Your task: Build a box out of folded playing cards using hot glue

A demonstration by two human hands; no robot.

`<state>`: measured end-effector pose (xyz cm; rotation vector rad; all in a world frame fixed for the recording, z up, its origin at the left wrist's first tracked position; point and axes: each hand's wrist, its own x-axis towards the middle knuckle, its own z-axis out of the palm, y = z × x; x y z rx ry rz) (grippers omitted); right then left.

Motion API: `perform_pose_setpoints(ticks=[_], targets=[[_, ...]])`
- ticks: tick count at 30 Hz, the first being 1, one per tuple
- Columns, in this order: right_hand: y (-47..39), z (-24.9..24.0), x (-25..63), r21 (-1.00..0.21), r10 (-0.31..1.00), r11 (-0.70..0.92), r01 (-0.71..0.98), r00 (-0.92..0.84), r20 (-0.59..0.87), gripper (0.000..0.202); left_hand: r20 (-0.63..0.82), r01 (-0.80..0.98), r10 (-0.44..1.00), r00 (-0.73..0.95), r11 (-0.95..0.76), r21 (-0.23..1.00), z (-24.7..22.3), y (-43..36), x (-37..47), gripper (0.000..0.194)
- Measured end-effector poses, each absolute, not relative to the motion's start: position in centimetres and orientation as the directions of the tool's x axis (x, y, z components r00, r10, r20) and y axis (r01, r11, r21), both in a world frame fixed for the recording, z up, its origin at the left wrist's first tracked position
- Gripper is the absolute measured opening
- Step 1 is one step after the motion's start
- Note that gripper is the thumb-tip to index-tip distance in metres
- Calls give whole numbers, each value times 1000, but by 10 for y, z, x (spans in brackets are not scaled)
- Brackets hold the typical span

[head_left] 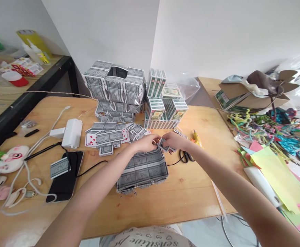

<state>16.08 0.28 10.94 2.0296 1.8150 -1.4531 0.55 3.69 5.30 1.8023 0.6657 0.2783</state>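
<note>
An open-topped box made of playing cards [142,171], with grey patterned backs showing, stands on the table in front of me. Above its far right corner, my right hand [174,140] pinches a few playing cards [162,144]. Close beside it is my left hand [150,142], its fingers curled at the left edge of the cards; its fingertips are partly hidden, and I cannot tell whether it grips them. Loose playing cards [108,135] lie spread behind the box, mostly face down, some showing red diamonds.
A taller card structure [116,85] stands at the back beside stacked card packs [156,108]. Scissors [186,156] and a yellow glue gun [196,138] lie to the right. A tablet-like black device [65,178] and white cables are left. Coloured paper [273,175] covers the right side.
</note>
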Motion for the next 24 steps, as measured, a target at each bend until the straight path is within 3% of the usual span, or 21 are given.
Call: perform_pose_setpoints(ticks=[4, 9, 12, 18, 24], targets=[[-3, 118, 149, -393, 787, -200, 897, -92, -611, 13, -144, 366, 569, 810, -297, 882, 53, 37, 6, 37], [-5, 117, 147, -394, 774, -164, 904, -130, -620, 18, -179, 414, 584, 792, -298, 860, 59, 34, 7, 25], [-4, 115, 150, -400, 740, -176, 899, -147, -656, 21, -203, 418, 581, 788, -264, 869, 61, 32, 7, 24], [-5, 118, 151, -368, 688, -116, 923, -192, -700, 21, -416, 528, 514, 750, -87, 845, 56, 34, 10, 15], [-3, 121, 147, -279, 650, -73, 958, -167, -742, 22, -431, 522, 514, 742, -39, 852, 50, 36, 17, 17]])
